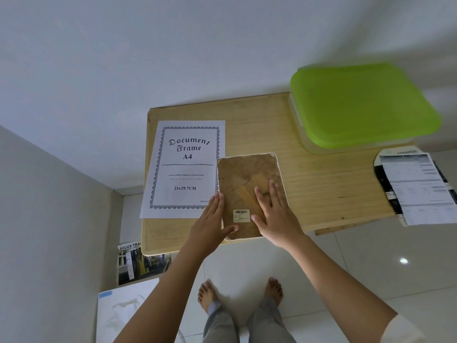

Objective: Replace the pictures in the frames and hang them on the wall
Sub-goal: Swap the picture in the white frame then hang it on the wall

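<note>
Both flat — left hand point(210, 222), right hand point(275, 214), frame point(238, 173)

A light wooden surface point(309, 184) stood against a plain white wall point(148, 45). At its far right corner sat a clear plastic box with a lime-green rounded lid point(363, 105). Near that, at the right end, a black-and-white folder point(382, 184) lay under a printed white sheet point(418, 189), both reaching past the edge. On the glossy white tiled floor point(371, 268), a magazine with a dark cover point(133, 263) lay partly beneath the left corner, beside a white board with blue tape point(123, 313).
</note>
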`<state>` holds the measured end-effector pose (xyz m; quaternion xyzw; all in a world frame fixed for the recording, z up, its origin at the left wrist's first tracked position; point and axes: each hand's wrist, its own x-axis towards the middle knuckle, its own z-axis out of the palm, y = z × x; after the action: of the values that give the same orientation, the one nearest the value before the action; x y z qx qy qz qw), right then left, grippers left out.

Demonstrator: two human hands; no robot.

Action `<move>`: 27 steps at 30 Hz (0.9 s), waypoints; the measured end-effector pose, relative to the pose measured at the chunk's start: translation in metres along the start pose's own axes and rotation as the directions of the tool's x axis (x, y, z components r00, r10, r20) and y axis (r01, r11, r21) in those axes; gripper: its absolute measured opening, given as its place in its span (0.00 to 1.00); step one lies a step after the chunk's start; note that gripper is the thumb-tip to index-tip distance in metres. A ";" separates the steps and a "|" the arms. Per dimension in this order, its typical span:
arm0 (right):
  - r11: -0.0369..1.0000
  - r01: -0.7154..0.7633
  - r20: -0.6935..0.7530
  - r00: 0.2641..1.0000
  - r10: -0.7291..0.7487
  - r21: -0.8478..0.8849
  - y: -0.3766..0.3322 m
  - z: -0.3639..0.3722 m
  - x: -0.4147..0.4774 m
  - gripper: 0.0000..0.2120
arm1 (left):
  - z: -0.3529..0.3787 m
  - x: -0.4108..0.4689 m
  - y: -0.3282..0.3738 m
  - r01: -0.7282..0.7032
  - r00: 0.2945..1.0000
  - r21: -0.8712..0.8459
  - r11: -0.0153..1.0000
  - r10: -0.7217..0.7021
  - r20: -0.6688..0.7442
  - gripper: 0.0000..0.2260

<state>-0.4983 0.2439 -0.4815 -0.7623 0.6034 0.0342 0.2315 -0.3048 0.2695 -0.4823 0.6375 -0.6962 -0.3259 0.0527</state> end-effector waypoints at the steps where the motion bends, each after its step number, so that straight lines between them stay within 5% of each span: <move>1: 1.000 -0.020 -0.013 1.000 0.020 0.001 0.001 0.001 -0.001 0.35 | 0.001 0.000 0.000 -0.002 1.000 -0.001 1.000 0.002 0.000 0.43; 13: 0.992 -0.003 -0.094 0.995 0.015 0.123 0.000 0.004 0.001 0.36 | 0.002 0.001 -0.003 -0.015 1.000 -0.021 1.000 0.015 0.007 0.43; 19: 0.995 -0.007 -0.018 1.000 0.008 0.096 0.003 -0.001 0.000 0.37 | -0.002 0.001 -0.004 -0.008 1.000 -0.014 1.000 0.009 0.030 0.43; 27: 0.962 0.057 0.129 0.987 -0.094 0.266 0.025 -0.026 -0.001 0.38 | -0.007 0.000 -0.005 -0.025 0.996 -0.015 1.000 0.026 0.087 0.49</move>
<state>-0.5275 0.2299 -0.4657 -0.7433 0.5555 -0.0010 0.3728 -0.2971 0.2669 -0.4794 0.6133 -0.7036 -0.3576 0.0310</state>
